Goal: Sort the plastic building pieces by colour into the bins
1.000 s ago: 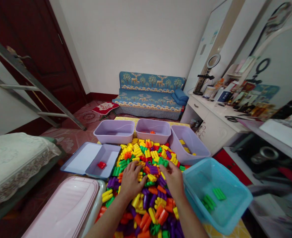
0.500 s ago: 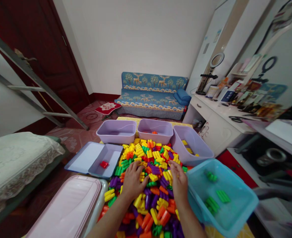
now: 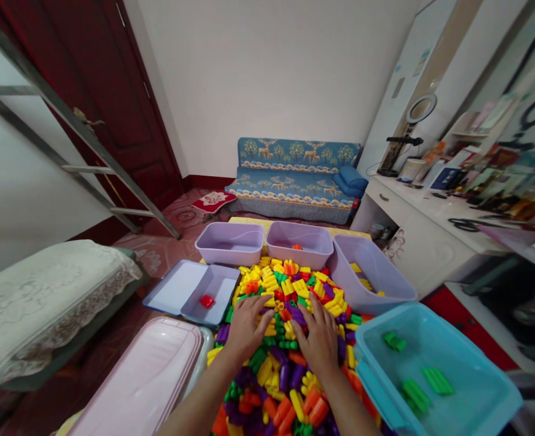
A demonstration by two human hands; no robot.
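Observation:
A broad heap of plastic building pieces (image 3: 271, 369) in yellow, green, purple, orange and red spreads over the table. On the left of the heap rests my left hand (image 3: 249, 324), fingers apart and pointing forward, touching pieces. My right hand (image 3: 316, 336) lies over the right of the heap with its fingers spread, near some purple pieces (image 3: 298, 316). Neither hand visibly grips a piece, though what lies under the palms is hidden. Green pieces (image 3: 437, 380) lie in a turquoise bin (image 3: 458, 339) to the right of my right hand.
Behind the heap stand a lilac bin (image 3: 228, 233), a second lilac bin (image 3: 300, 233) with an orange piece, and a third (image 3: 385, 272) with yellow pieces. An opened blue-grey box (image 3: 194, 281) holds a red piece (image 3: 206, 301). A pink lid (image 3: 144, 375) lies front left.
My right hand has turned from edge-on to palm down, its fingers spreading over the pieces. The left hand stays over the left of the heap. The view has shifted slightly left.

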